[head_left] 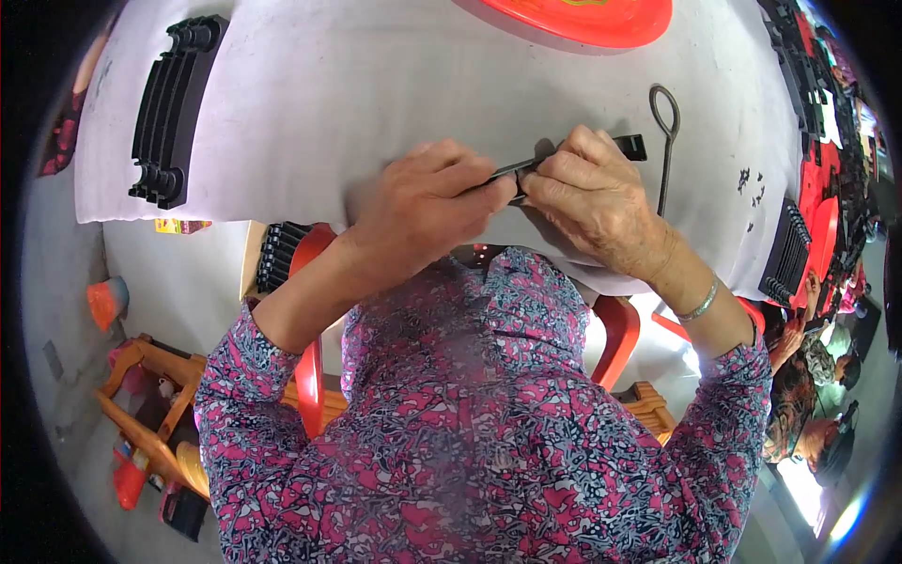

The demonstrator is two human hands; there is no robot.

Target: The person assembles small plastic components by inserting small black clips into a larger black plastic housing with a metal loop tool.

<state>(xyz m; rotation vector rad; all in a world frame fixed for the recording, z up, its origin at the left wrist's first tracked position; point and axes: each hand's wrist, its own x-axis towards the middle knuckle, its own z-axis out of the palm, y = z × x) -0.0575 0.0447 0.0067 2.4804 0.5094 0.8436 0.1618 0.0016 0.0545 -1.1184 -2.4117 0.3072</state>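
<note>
Over the near part of the table, both my hands grip a thin black strip [519,167] that looks like plastic. My left hand [427,202] pinches its left end between thumb and fingers. Closed around the middle is my right hand [601,193], with a squared black end sticking out past its knuckles. Fingers hide much of the strip, so its full shape cannot be made out. Right of my right hand lies a dark metal rod [666,136] with a loop at its far end. Small black bits [752,188] are scattered farther right.
A black curved, ribbed part [174,113] lies on the left of the white-covered table [310,103]. At the far edge stands a red plate [601,26]. More black ribbed parts [789,249] are at the right edge. Other people [813,404] sit beyond, at right.
</note>
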